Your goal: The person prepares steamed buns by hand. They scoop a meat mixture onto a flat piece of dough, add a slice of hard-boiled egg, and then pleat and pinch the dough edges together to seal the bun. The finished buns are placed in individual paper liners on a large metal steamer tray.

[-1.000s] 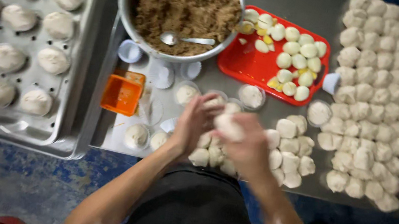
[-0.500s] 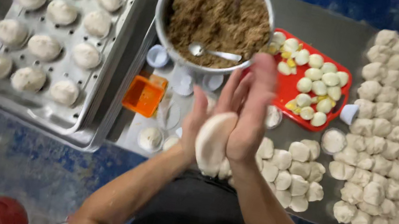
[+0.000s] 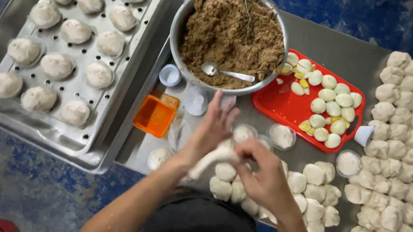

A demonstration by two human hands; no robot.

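My left hand (image 3: 210,133) cradles a flattened white dough piece (image 3: 208,161) from below, fingers spread upward. My right hand (image 3: 262,176) pinches the same dough at its upper edge, just over a cluster of small dough lumps (image 3: 311,192) on the grey table. Just beyond my hands stands a metal bowl of brown minced filling (image 3: 231,36) with a spoon (image 3: 225,72) resting in it. To its right a red tray (image 3: 281,103) carries several peeled egg pieces (image 3: 328,105).
A perforated metal steamer tray (image 3: 126,91) at the left holds rows of shaped white buns (image 3: 76,31). An orange square container (image 3: 154,115) and white paper cups (image 3: 195,100) lie near the bowl. Many dough lumps (image 3: 411,161) cover the table's right side. Blue floor lies below.
My hands have come down from an upright palms-together pose to a low position over the table, the dough now held between them. The view has shifted slightly.
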